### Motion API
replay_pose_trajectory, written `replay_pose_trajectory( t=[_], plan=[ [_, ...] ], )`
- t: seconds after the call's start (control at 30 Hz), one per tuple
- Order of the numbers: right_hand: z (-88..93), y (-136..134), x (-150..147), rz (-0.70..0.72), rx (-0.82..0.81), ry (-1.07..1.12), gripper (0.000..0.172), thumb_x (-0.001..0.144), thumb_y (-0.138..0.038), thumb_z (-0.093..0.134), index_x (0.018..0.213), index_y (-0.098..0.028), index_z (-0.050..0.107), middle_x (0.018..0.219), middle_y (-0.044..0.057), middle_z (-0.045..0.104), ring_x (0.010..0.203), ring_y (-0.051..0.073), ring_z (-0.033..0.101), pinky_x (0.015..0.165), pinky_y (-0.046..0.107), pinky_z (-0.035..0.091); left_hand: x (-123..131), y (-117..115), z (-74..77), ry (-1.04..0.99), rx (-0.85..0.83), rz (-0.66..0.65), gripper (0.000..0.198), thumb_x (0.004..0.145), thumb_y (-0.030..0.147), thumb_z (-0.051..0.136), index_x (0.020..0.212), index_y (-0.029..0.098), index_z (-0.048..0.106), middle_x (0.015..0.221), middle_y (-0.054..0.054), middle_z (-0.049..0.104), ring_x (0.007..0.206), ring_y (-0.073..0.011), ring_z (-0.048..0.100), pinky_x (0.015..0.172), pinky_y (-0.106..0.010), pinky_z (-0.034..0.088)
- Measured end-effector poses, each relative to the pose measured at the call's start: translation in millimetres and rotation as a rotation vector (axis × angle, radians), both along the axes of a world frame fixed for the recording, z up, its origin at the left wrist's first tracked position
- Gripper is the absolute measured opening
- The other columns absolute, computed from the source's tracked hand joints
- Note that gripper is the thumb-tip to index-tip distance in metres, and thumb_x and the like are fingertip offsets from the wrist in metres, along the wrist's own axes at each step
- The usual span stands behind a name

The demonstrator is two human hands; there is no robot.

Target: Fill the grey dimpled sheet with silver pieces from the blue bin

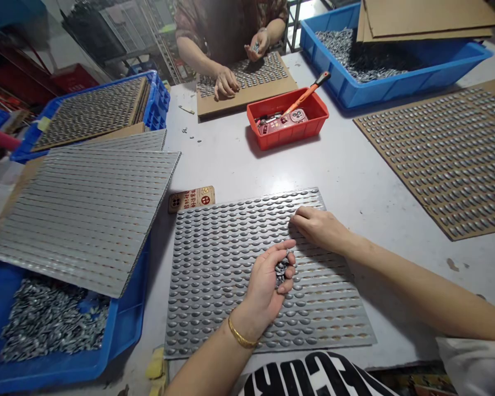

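Left hand [268, 275] curled round small metal pieces [281, 268], perhaps clips

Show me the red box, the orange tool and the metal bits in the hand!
red box [291, 138]: head view, front wall.
orange tool [304, 96]: head view, handle middle.
metal bits [281, 268]: head view, bunch in left hand [266, 281].
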State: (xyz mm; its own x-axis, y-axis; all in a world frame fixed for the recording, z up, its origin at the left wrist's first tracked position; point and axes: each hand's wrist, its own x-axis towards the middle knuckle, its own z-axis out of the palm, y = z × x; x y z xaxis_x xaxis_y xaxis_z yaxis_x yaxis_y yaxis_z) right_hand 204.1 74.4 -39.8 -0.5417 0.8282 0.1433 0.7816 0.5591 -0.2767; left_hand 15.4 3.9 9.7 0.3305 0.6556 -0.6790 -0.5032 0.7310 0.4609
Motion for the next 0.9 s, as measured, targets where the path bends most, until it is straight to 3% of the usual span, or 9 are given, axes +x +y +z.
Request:
replay_pose_trajectory(
  t=[0.1,0.2,0.3,0.53,0.63,0.8,0.9],
  plan=[
    [12.8,-11,-2,-0.043,-0.107,0.299,0.022,0.095,-0.026,0.044,0.094,-0.017,0.065,0.085,0.007,0.061,0.071,0.015,0.052,0.060,0.027,0.040,0,1,0.5,0.014,0.008,0.024,0.036,0.075,0.022,0.061,0.110,0.014,0.063,0.078,-0.002,0.052,0.053,-0.0050,0.044,0.035,-0.013,0.019],
    [28.3,-27,-8,-0.056,-0.345,0.585,0.021,0.094,-0.032,0.051,0.095,-0.020,0.068,0.080,0.004,0.063,0.068,0.013,0.055,0.058,0.025,0.043,3,1,0.4,0.058,0.042,0.052,0.037,0.073,0.023,0.062,0.109,0.016,0.062,0.077,-0.001,0.053,0.052,-0.0056,0.044,0.036,-0.014,0.019],
    [36.9,-41,-14,-0.080,-0.492,0.674,0.020,0.091,-0.031,0.055,0.102,-0.023,0.070,0.080,0.002,0.064,0.067,0.012,0.056,0.057,0.025,0.044,8,1,-1.0,0.117,0.075,0.072,0.037,0.073,0.025,0.061,0.109,0.017,0.060,0.073,0.000,0.053,0.051,-0.0063,0.043,0.036,-0.015,0.018],
    [40.0,-53,-25,-0.161,-0.546,0.799,0.014,0.089,-0.025,0.057,0.092,-0.022,0.071,0.082,0.003,0.064,0.070,0.013,0.058,0.057,0.025,0.046,20,-4,-5.8,0.160,0.136,0.057,0.020,0.079,0.026,0.056,0.097,0.017,0.058,0.072,0.001,0.050,0.050,-0.0054,0.042,0.035,-0.014,0.018],
    [43.9,-58,-26,-0.192,-0.563,0.909,0.015,0.091,-0.027,0.056,0.096,-0.022,0.070,0.083,0.004,0.066,0.075,0.015,0.062,0.059,0.027,0.051,20,-3,-5.4,0.122,0.095,0.083,0.016,0.080,0.026,0.058,0.093,0.018,0.056,0.072,0.001,0.050,0.050,-0.0055,0.043,0.035,-0.014,0.018],
    [40.1,-51,-11,-0.298,-0.642,1.133,0.015,0.089,-0.033,0.061,0.094,-0.020,0.065,0.095,0.006,0.069,0.079,0.017,0.065,0.063,0.029,0.055,5,8,12.5,-0.101,-0.098,0.123,0.014,0.078,0.024,0.061,0.088,0.016,0.056,0.073,0.001,0.048,0.048,-0.0041,0.038,0.033,-0.013,0.017],
    [27.1,-36,2,-0.346,-0.539,1.029,0.015,0.087,-0.034,0.063,0.091,-0.020,0.066,0.087,0.004,0.068,0.074,0.016,0.063,0.065,0.030,0.053,-6,10,23.0,-0.167,-0.045,0.219,0.013,0.082,0.029,0.058,0.084,0.016,0.056,0.073,-0.001,0.049,0.051,-0.0061,0.042,0.033,-0.014,0.023]
  ],
)
